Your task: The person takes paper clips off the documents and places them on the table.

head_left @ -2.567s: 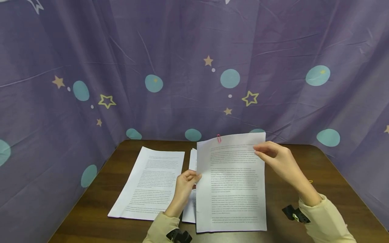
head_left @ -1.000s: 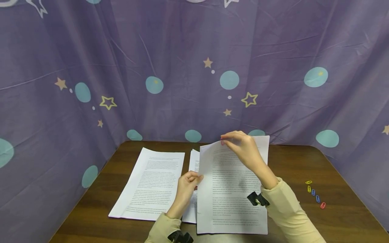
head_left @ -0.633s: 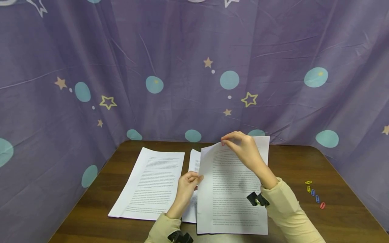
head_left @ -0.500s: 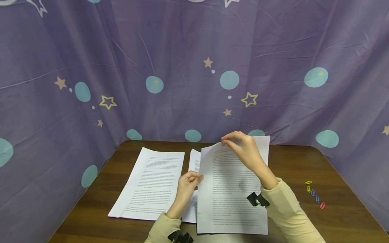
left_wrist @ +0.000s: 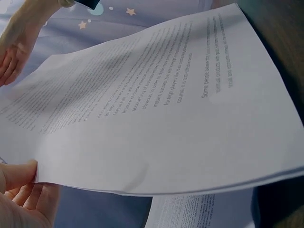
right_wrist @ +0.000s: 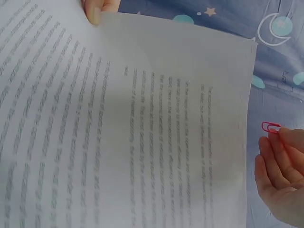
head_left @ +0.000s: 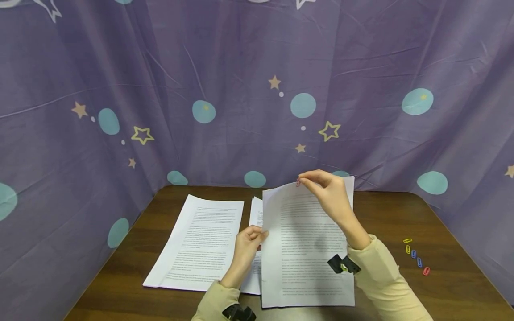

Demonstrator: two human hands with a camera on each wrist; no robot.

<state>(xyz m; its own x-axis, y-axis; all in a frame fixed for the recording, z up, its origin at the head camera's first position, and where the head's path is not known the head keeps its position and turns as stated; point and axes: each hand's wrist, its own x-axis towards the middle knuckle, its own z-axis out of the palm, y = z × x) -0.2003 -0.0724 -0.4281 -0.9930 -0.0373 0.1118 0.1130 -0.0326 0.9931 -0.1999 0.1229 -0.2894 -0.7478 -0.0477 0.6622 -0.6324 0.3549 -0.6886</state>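
My left hand [head_left: 246, 243] pinches the left edge of a stack of printed sheets [head_left: 273, 267], held upright and facing me. In the left wrist view the thumb lies on the front of the sheets [left_wrist: 156, 152], with the fingers behind. At the top edge, my right hand [head_left: 331, 194] holds a pink paper clip [head_left: 298, 182] between thumb and fingertips. The right wrist view shows that paper clip [right_wrist: 270, 127] apart from the sheets, a little beyond their top edge. The right forearm covers part of the printed text in the head view.
Another stack of printed pages [head_left: 196, 249] lies flat at the left of the wooden table [head_left: 385, 223]. More printed pages [head_left: 250, 283] lie partly hidden behind the upright stack. On the right are yellow clips [head_left: 408, 249], blue clips [head_left: 419, 262] and a red clip [head_left: 426, 271].
My right hand moved from the upper right corner to the pink paper clip on the top edge, pinched it and drew it off the sheets. The left hand kept its hold.
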